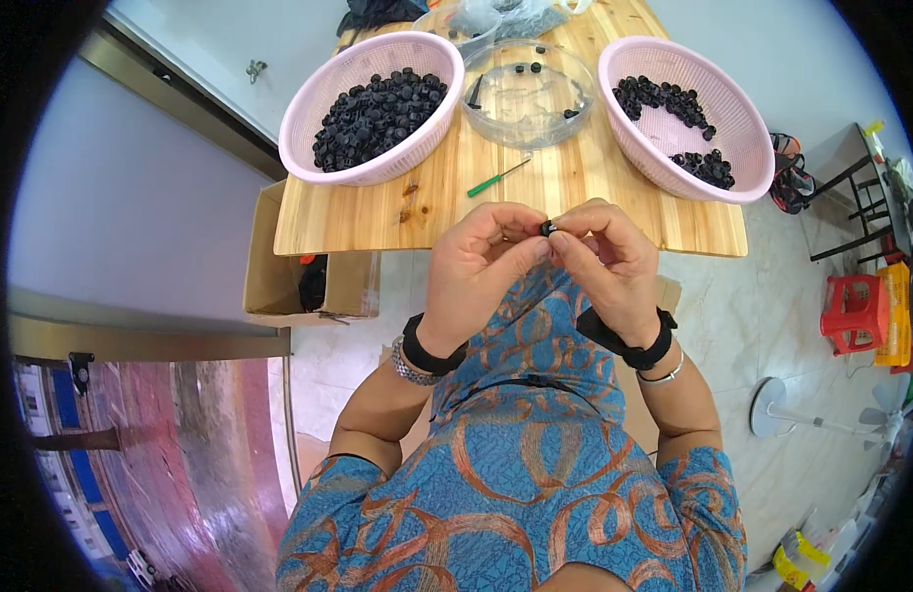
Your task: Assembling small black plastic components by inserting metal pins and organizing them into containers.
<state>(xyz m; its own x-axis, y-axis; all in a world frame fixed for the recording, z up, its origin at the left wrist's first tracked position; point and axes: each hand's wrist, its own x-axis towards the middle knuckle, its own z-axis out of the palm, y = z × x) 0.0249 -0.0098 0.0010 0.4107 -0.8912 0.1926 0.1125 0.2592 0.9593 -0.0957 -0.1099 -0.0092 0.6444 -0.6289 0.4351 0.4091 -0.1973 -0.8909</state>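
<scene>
Between my fingertips, just off the table's near edge, is a small round black plastic part (547,228) with a light spot on its side. My left hand (489,266) pinches it from the left, thumb and forefinger together. From the right, my right hand (611,259) grips the same part with thumb and forefinger. Beyond my hands a green-handled screwdriver (486,185) lies on the wooden table (565,187). Many similar black parts (378,118) fill a pink basket (304,148) at the left. Fewer lie spread in the pink basket (758,163) at the right.
A clear round plastic tray (526,104) with several black pieces stands between the baskets. Plastic bags (516,18) lie at the far edge. An open cardboard box (269,266) is under the table's left side. Red stool (853,314) and white fan (772,407) stand at the right.
</scene>
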